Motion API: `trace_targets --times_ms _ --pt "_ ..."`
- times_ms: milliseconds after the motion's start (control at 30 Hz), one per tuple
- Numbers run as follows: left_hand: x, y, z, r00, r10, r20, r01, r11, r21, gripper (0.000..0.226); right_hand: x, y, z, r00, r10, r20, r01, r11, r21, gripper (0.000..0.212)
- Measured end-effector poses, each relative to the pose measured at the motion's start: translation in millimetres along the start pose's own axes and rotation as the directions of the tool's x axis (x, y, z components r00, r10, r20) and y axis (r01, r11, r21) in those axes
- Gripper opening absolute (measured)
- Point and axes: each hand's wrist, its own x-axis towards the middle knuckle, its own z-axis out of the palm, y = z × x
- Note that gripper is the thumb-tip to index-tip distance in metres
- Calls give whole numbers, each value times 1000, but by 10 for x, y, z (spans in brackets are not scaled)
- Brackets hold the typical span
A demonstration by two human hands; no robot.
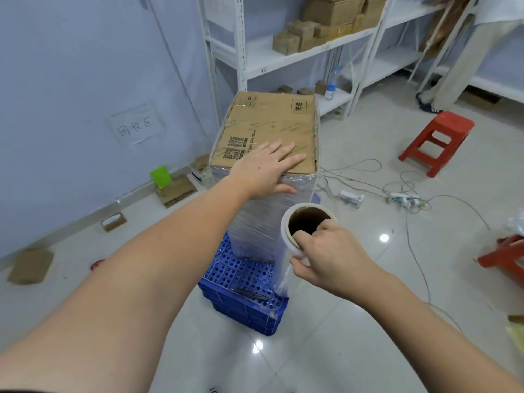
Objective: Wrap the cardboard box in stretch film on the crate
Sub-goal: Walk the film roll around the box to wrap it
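Midway through wrapping, the cardboard box [269, 129] is steadied by the flat left hand [262, 170] — the film roll [295, 239] is gripped by the right hand [326, 255], to be carried round next.

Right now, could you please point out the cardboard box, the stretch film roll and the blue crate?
cardboard box [272, 123]: head view, bare top face.
stretch film roll [285, 242]: head view, upper film-covered side.
blue crate [241, 279]: head view, perforated top.

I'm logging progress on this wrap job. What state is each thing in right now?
cardboard box: upright on the crate, sides filmed, top bare.
stretch film roll: upright beside the box, film running to it.
blue crate: on the floor, under the box.
left hand: flat, pressing the box top.
right hand: gripping the roll's top rim, thumb in the core.
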Motion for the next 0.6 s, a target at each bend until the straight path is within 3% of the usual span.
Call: trace_targets --times_ms 133,233,367,433,500,600 --pt "-17 -4 3 1000 3 -19 -3 999 -46 94 97 -260 -116 971 224 81 -222 975 -28 50" --pt "-56 -53 49 999 10 -46 -14 997 -81 93 192 -399 -124 959 284 2 -282 952 -123 57" --pt "-37 -138 51 998 61 -29 -64 989 -133 94 249 -607 -137 877 469 109 -459 883 -100 48" --pt "-36 -220 -28 992 127 -14 -126 962 -241 92 322 -711 -148 810 572 128 -571 819 -55 42" --pt "-63 -360 -115 980 199 -11 -191 921 -338 91 392 -808 -111 749 651 125 -653 756 -27 37" --pt "-148 -642 -171 966 259 25 -238 918 -317 96 467 -962 -78 695 718 41 -717 696 -45 35"
